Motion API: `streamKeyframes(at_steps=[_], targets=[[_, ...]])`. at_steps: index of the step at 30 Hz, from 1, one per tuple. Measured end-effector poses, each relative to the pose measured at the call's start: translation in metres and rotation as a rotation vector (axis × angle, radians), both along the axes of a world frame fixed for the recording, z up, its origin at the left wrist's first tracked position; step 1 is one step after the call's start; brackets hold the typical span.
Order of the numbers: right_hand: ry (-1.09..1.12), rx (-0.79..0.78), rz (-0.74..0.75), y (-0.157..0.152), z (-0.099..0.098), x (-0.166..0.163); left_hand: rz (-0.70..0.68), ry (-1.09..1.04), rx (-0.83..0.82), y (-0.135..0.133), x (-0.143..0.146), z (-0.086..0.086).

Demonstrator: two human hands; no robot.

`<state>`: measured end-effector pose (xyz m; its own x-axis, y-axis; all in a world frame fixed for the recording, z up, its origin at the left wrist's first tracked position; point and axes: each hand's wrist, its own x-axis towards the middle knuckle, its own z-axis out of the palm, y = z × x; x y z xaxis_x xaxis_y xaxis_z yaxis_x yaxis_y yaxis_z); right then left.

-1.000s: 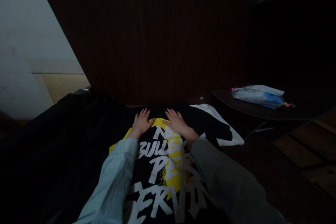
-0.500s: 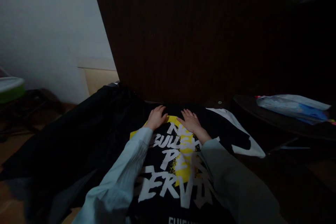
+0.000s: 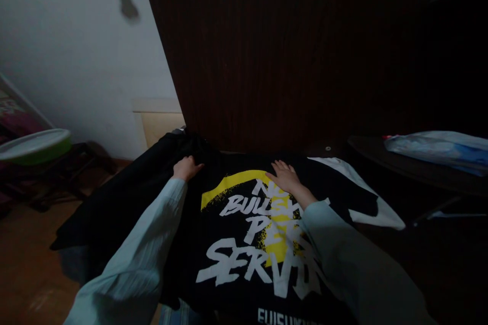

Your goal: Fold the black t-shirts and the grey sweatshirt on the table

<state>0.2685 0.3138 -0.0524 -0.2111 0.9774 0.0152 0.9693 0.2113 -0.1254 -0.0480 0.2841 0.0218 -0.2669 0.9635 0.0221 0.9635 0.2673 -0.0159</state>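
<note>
The T-shirt (image 3: 232, 263) is touched by the flat, open right hand (image 3: 285, 177); whether the left hand (image 3: 186, 167) is closed cannot be told.

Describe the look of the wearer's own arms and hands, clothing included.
Long sleeves cover both arms. The left sleeve is pale blue-grey with fine lengthwise creases; the right sleeve looks darker, a grey-green in the dim light. Neither shows any print. The left hand and right hand are ungloved, and no ring or watch can be made out.
</note>
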Motion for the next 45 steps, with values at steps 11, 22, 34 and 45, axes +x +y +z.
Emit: streamKeyframes(at_steps=[11,22,34,45], targets=[[-0.019,0.015,-0.001,0.001,-0.001,-0.001,-0.095,-0.159,0.314,-0.001,0.019,-0.044],[-0.032,0.039,0.002,0.002,-0.004,-0.001,0.042,-0.485,0.356,0.006,0.004,-0.033],[-0.006,0.027,0.003,0.001,-0.003,-0.002,-0.693,-1.122,-0.162,-0.016,0.048,-0.026],[0.346,0.003,0.04,0.002,0.026,0.001,-0.63,-0.978,-0.214,-0.018,0.037,-0.023]])
